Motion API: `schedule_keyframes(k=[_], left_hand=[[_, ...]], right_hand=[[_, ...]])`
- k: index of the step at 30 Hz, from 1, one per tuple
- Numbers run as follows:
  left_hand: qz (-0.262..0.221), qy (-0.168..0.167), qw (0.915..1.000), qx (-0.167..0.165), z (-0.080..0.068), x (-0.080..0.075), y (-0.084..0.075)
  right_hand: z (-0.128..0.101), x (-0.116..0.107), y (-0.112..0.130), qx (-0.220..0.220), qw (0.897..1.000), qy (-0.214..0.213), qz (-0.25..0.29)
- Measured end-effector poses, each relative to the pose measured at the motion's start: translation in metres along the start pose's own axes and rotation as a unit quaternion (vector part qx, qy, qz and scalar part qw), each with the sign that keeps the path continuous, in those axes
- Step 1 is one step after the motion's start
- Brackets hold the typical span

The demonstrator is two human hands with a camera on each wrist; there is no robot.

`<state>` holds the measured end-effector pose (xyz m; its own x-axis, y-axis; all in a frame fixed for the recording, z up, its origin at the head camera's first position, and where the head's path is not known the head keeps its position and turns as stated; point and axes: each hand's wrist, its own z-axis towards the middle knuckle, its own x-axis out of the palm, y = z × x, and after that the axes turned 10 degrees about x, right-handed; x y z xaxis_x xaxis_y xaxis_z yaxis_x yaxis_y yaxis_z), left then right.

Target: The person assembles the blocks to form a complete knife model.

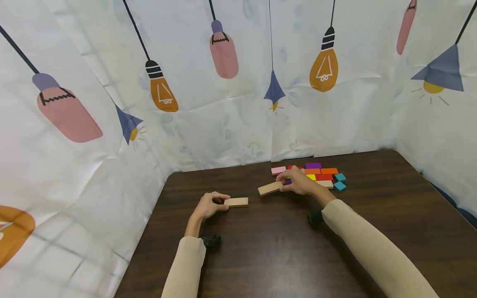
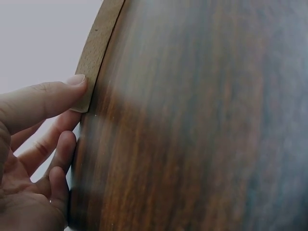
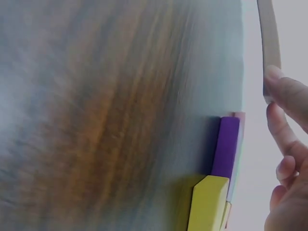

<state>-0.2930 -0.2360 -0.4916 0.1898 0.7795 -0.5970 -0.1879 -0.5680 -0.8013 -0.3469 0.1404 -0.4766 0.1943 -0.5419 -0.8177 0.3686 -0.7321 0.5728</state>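
Observation:
On the dark wooden table, my left hand pinches the left end of a plain wooden block between thumb and fingers. In the left wrist view this block lies flat along the tabletop. Farther right, my right hand pinches a second plain wooden block by its right end. The right wrist view shows that block raised off the table, near a purple block and a yellow block. Its free end points toward the first block, with a gap between them.
Behind and beside my right hand sits a cluster of coloured blocks: pink, purple, orange, red and teal among them. A curtain printed with lamps hangs behind the table.

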Motion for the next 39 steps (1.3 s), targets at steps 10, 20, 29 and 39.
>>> schedule_keyframes(k=[10, 20, 29, 39], left_hand=[[0.005, -0.005, 1.0, -0.002, -0.001, 0.002, 0.001], [-0.001, -0.006, 1.0, -0.002, -0.002, 0.002, 0.002], [-0.003, -0.007, 0.9999, 0.008, -0.003, 0.002, 0.001], [-0.024, -0.006, 0.9997, 0.009, -0.006, 0.002, 0.002]], right_hand=[[-0.031, 0.006, 0.007, 0.021, 1.0, -0.02, -0.001], [-0.047, 0.016, 0.01, 0.057, 0.998, -0.017, 0.012], [-0.048, 0.022, 0.015, 0.076, 0.997, -0.007, 0.008], [-0.046, 0.029, 0.022, 0.101, 0.994, -0.003, 0.028]])
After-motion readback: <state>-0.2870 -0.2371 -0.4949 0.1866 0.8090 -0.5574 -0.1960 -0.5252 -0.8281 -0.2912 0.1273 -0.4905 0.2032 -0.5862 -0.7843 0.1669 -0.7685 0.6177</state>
